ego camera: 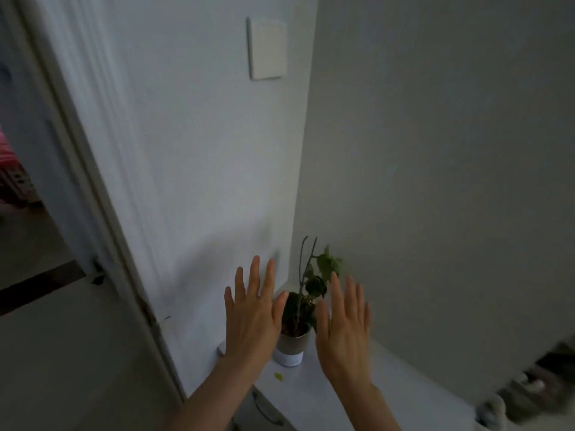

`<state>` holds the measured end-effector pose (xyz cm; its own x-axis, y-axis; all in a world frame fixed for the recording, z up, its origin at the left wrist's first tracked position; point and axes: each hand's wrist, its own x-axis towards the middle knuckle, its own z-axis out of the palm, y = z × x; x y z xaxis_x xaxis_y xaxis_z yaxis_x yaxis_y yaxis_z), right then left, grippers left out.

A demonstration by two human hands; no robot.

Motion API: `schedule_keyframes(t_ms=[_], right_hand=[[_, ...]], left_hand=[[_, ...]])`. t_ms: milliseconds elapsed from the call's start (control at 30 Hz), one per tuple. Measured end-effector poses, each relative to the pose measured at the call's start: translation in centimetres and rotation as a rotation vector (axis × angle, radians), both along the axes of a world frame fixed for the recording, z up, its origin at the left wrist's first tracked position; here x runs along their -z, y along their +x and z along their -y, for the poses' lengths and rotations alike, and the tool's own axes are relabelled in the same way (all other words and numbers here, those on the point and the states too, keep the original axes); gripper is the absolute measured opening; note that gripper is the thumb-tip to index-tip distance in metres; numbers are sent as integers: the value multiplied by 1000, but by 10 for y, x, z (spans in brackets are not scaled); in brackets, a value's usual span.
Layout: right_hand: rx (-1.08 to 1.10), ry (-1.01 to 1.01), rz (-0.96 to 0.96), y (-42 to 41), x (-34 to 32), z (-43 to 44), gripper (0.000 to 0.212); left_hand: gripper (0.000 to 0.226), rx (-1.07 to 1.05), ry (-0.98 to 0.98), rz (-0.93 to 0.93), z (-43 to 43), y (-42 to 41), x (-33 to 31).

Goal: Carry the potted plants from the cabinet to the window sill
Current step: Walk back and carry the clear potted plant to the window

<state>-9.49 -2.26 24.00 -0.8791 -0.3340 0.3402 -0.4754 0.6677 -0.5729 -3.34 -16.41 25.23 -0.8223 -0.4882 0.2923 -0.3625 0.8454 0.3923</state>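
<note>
A small potted plant (292,345) in a grey-and-white pot stands on the white cabinet top (367,390), in the corner where two walls meet. Thin stems and a few green leaves rise from it. My left hand (253,318) is spread flat just left of the pot, fingers apart, holding nothing. On the pot's right side my right hand (343,329) is spread the same way. Both palms face away from me and flank the plant without gripping it; they cover parts of the pot's sides.
A fallen yellow-green leaf (278,376) lies on the cabinet top in front of the pot. A drawer handle (264,410) shows below. A white wall plate (267,49) hangs above. An open doorway (28,219) is at the left; blurred dark items (541,387) sit at the right.
</note>
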Motion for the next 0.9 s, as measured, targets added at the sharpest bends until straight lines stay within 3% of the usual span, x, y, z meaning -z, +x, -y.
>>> schedule_keyframes(t_ms=[200,400,567,733,900], right_hand=[[203,24,72,33,18,21,56],[240,1,133,61,57,52,51],[206,-99,293,69,109,79,59],[185,-246,312,57,162,93,54],[247,-344,336,28,228,101,64]], left_hand=[[64,265,150,4,28,-7,29],[63,451,389,-163,46,-10,65],[69,470,517,-166,61,-9,118],[76,454,578,-127,71,-15,175],[79,451,617,-81,74,-38,247]])
